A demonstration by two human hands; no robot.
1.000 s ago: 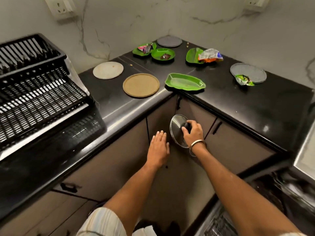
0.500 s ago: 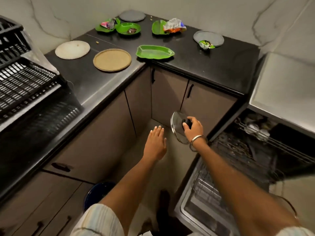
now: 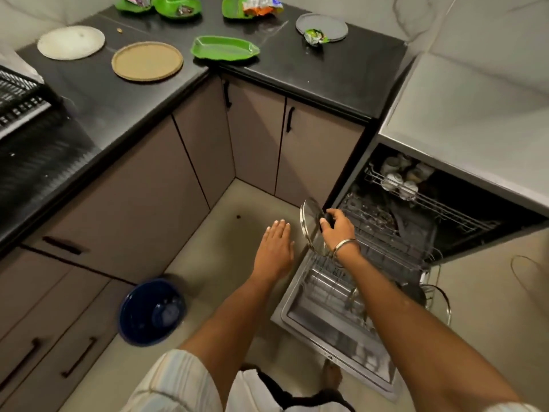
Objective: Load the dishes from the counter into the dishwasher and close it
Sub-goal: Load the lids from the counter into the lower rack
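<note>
The right hand (image 3: 337, 230) pinches the round glass lid (image 3: 310, 226) by its black knob over the open dishwasher's lower wire rack (image 3: 383, 233); the left hand (image 3: 274, 251) hovers spread. The lid should probably slot upright between tines.

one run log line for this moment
right hand: grips glass lid by knob | left hand: open, empty | dishwasher: open, lower rack out | counter: plates remain

Round glass lid (image 3: 310, 226) with black knob, on edge above open dishwasher's (image 3: 335, 319) lower rack, front corner.
</note>
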